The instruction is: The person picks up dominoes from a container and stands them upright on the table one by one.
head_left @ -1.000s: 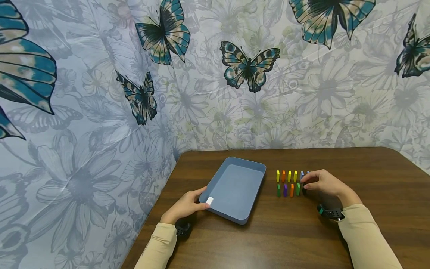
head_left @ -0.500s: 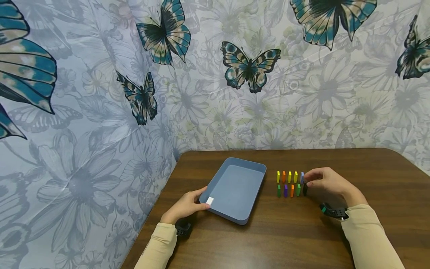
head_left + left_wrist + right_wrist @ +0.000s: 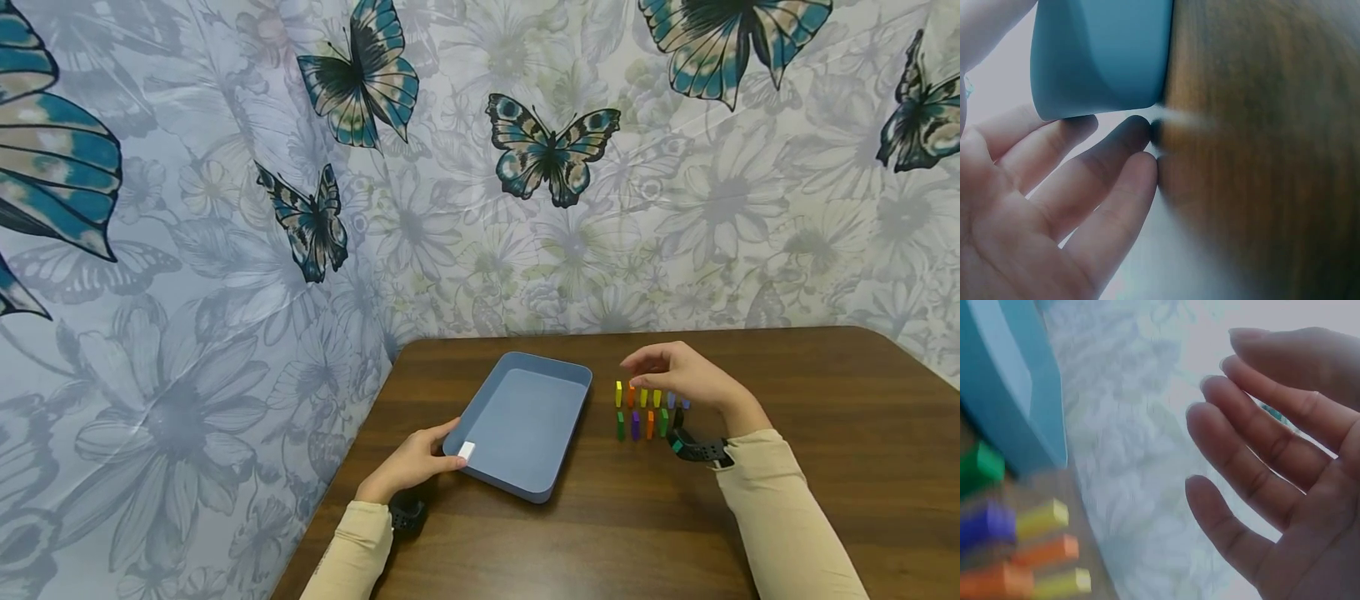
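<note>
Small upright coloured blocks stand in two rows on the table. The back row has yellow (image 3: 618,393), orange and blue blocks; in front are green (image 3: 620,426), purple (image 3: 635,425), orange (image 3: 650,425) and black ones. Over the back row hovers my right hand (image 3: 686,375), its palm bare and fingers loosely bent in the right wrist view. My left hand (image 3: 412,457) holds the near-left corner of a blue-grey tray (image 3: 521,417), thumb at the rim by a white label (image 3: 467,450). In the left wrist view its fingers lie against the tray's outer wall (image 3: 1104,56).
The brown wooden table (image 3: 600,542) reaches back to a wall cloth (image 3: 720,242) printed with flowers and butterflies. Its left edge runs beside the left arm. A black wristband (image 3: 697,447) on the right wrist hangs close to the black block.
From the right end of the back row, my right hand has risen and moved left over that row. The blue block it was at stands uncovered. My left hand and the tray stay put.
</note>
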The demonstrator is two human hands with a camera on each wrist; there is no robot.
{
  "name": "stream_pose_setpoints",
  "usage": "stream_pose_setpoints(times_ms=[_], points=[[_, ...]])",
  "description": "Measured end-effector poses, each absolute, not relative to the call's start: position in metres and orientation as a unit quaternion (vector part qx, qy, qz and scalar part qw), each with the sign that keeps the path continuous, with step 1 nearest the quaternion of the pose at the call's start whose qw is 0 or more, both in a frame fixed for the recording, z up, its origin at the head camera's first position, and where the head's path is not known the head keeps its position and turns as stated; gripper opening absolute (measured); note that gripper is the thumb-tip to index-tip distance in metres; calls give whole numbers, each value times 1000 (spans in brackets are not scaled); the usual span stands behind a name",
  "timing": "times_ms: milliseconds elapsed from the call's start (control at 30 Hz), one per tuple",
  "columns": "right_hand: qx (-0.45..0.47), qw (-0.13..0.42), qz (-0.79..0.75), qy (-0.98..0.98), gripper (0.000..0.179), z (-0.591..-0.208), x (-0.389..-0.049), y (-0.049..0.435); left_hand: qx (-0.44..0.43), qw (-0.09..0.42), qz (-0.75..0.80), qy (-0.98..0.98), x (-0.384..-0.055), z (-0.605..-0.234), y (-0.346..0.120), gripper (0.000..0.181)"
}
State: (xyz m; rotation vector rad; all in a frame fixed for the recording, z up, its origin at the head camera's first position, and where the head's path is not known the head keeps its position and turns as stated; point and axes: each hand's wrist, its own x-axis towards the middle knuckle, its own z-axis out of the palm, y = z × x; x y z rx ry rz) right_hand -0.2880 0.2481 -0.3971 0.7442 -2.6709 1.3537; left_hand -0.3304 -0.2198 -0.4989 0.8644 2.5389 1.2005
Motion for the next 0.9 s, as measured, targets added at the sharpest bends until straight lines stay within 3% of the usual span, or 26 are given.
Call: stream_pose_setpoints(times_ms=[467,900], points=[[353,-68,422,-832,28,-387,-342,140,295,99,397,864,-328,-500,-216,84],[322,-168,386,-848,31,-409,-376,64,291,96,411,858,-332,-500,-217,82]])
